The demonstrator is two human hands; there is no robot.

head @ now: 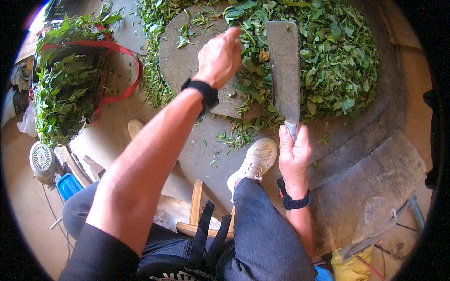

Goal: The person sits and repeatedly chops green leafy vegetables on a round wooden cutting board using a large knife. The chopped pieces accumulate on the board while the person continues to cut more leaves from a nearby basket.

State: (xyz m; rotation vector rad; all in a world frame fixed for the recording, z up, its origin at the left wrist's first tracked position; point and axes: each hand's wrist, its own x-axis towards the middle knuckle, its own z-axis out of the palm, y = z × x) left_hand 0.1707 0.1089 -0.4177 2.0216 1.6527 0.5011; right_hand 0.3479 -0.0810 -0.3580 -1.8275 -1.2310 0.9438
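My right hand (294, 154) grips the grey handle of a cleaver (285, 66). Its broad, stained blade points away from me, with a small hole near the far corner. Chopped green leaves (337, 66) lie heaped behind and to the right of the blade. My left hand (219, 58) is above a round wooden chopping block (179, 63), at the left border of the leaf heap. Its back faces up and its fingers are mostly hidden, so I cannot see whether they hold anything. Leaf scraps are scattered over the block.
On the left stands a container of uncut leafy stems (63, 91) with a red strap (130, 58) looped beside it. An electric motor (42, 158) and a blue plastic container (69, 186) are nearer me. A wooden board (365, 196) lies at right. A wooden stool (195, 207) shows between my legs.
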